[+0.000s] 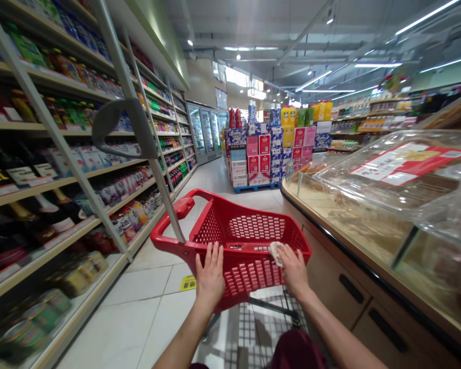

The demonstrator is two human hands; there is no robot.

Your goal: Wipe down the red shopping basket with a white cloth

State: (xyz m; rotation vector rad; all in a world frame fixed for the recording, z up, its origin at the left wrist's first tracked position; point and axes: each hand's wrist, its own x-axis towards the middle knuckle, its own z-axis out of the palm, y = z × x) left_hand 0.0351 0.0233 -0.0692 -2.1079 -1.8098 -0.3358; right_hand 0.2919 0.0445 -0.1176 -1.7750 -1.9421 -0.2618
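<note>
A red plastic shopping basket (253, 271) with slotted walls stands in front of me, and a grey pull handle (138, 128) rises from its left end. My left hand (210, 277) lies with fingers stretched out against the near wall, close to the rim. Toward the right end, my right hand (294, 269) is closed on a crumpled white cloth (276, 253) at the basket's rim. Part of the cloth is hidden under the fingers. Through the openings and over the rim, the basket's inside shows no goods.
Shelves of bottles and cans (80, 179) line the left side. A counter (341, 246) with clear plastic food boxes (388, 169) stands close on the right. Stacked drink cartons (259, 154) on a blue pallet stand ahead, and glass-door fridges (205, 128) stand farther back.
</note>
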